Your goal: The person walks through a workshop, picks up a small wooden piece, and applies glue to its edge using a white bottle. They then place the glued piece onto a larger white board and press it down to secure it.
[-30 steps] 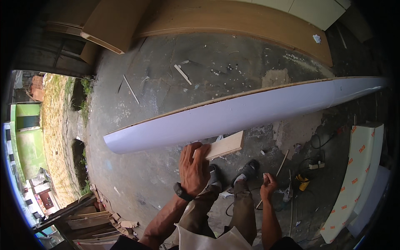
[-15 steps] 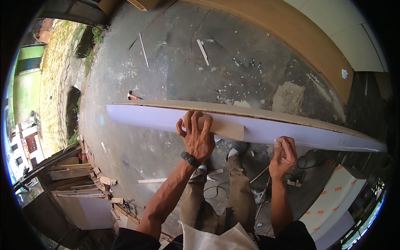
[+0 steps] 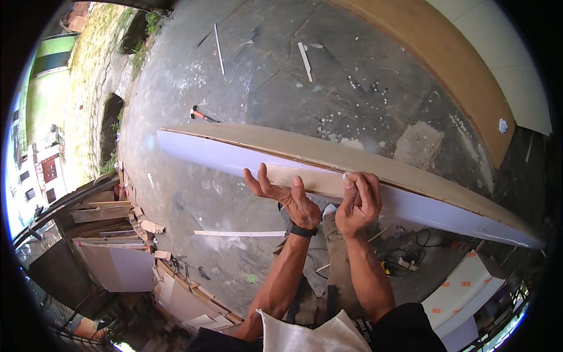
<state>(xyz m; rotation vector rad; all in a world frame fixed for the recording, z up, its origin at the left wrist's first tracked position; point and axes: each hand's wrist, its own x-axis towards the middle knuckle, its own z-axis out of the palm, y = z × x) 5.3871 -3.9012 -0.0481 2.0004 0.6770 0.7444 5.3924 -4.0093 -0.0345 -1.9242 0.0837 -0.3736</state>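
Observation:
A long board (image 3: 234,154) with a pale lilac face and a brown back stands on edge across the view. A short pale wooden strip (image 3: 311,179) lies flat against its near face. My left hand (image 3: 284,196) props the strip's lower left end with palm and spread fingers, a dark watch on the wrist. My right hand (image 3: 359,202) grips the strip's right end against the board, fingers curled over its top edge.
Concrete floor (image 3: 264,88) carries wood slivers (image 3: 305,60), a thin batten (image 3: 239,233) and a hammer (image 3: 199,114). A big brown panel (image 3: 463,82) lies at the right. Stacked offcuts (image 3: 117,234) sit at the left, cables and a yellow tool (image 3: 399,261) near my feet.
The board has risen and turned closer to me. My right hand has moved from the board's lower edge up onto the strip; my left palm has slid down under the strip.

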